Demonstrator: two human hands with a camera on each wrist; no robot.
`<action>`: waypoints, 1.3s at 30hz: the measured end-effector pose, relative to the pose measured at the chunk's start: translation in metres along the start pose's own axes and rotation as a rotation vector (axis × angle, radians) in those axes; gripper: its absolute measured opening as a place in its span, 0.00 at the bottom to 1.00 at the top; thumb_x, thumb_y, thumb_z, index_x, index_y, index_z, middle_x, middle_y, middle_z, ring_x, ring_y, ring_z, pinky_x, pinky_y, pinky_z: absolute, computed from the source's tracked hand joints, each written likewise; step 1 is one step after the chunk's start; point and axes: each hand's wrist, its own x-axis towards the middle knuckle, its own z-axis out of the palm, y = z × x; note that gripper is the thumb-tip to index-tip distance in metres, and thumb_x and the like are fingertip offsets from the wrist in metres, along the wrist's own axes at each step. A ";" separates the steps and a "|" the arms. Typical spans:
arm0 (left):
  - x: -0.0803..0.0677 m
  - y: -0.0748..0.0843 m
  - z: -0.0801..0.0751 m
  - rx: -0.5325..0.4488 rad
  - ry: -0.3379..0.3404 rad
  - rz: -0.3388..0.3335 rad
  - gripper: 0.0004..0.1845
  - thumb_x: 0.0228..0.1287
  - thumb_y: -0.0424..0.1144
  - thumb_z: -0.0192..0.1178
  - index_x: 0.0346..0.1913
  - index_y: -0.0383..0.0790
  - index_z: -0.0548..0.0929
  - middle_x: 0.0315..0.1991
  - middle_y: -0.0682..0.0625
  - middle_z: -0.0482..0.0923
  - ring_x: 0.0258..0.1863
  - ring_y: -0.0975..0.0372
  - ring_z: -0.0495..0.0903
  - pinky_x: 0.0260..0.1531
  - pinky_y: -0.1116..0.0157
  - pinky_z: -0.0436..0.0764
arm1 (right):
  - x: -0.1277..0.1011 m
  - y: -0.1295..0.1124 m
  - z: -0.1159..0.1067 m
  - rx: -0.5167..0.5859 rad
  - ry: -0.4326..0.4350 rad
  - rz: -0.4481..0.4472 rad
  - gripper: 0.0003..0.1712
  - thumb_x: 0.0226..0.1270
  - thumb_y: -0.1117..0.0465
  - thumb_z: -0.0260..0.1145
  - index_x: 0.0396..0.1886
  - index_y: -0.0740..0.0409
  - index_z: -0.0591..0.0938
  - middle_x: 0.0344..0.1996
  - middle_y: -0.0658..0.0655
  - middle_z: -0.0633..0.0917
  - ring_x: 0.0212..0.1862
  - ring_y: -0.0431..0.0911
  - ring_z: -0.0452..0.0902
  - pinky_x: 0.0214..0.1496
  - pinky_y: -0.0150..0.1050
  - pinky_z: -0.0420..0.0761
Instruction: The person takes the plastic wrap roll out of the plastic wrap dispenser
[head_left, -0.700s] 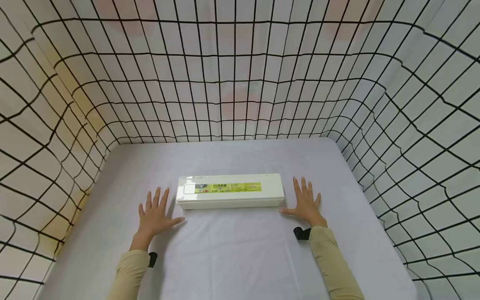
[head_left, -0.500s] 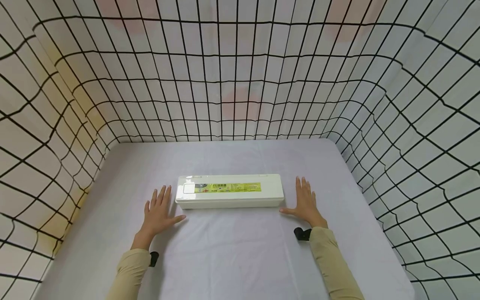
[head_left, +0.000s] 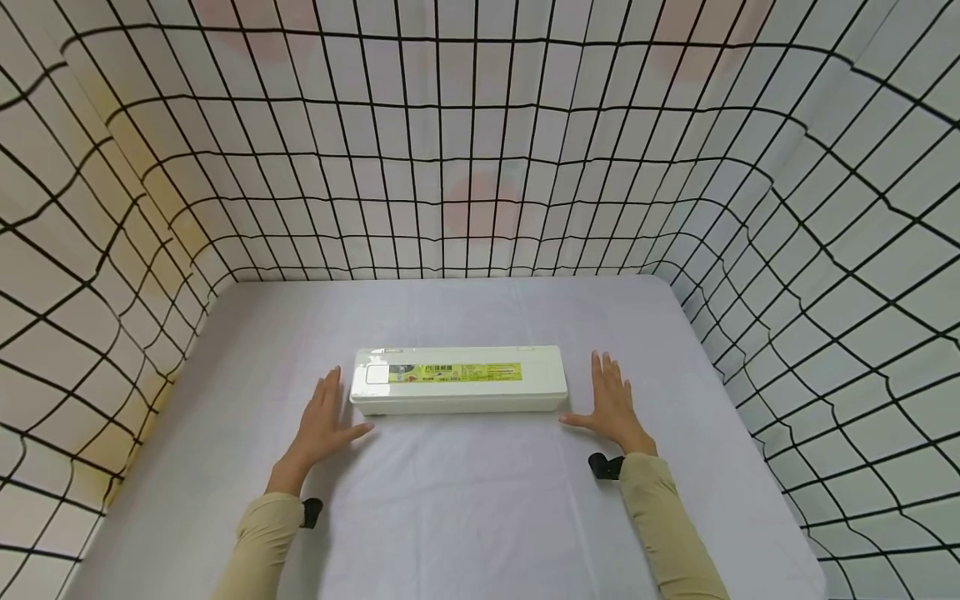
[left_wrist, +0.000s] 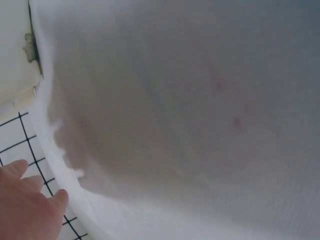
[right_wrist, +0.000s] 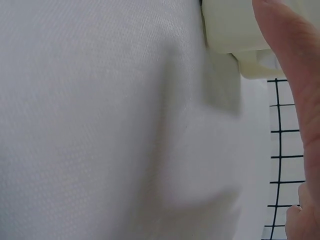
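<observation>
A long white plastic-wrap box point(head_left: 457, 400) with a yellow-green label lies crosswise on the white-covered table point(head_left: 465, 517) in the head view. My left hand point(head_left: 322, 425) is at its left end, fingers straight and close together, thumb stretched toward the near left corner. At the opposite end, my right hand point(head_left: 611, 408) has straight fingers pointing away and its thumb at the near right corner. Neither hand grips anything. The left wrist view catches a corner of the box point(left_wrist: 15, 60) above a few fingertips point(left_wrist: 32, 185). In the right wrist view, the thumb point(right_wrist: 295, 55) overlaps the box point(right_wrist: 230, 25).
Black wire grid point(head_left: 472, 158) walls rise behind the table and along both sides, with pale cloth behind them. Black wrist mounts point(head_left: 604, 467) sit by the beige sleeves point(head_left: 671, 525).
The fingers of both hands, spread wide earlier, have come closer together. My left hand has turned onto its edge and shifted slightly toward the box. The box stays in place.
</observation>
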 end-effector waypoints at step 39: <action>0.027 0.007 0.014 -0.264 -0.021 -0.096 0.64 0.47 0.44 0.72 0.73 0.32 0.33 0.73 0.33 0.49 0.72 0.40 0.48 0.67 0.36 0.47 | -0.004 -0.007 -0.013 -0.020 0.026 -0.022 0.78 0.38 0.36 0.75 0.74 0.58 0.33 0.75 0.67 0.37 0.75 0.65 0.33 0.70 0.69 0.39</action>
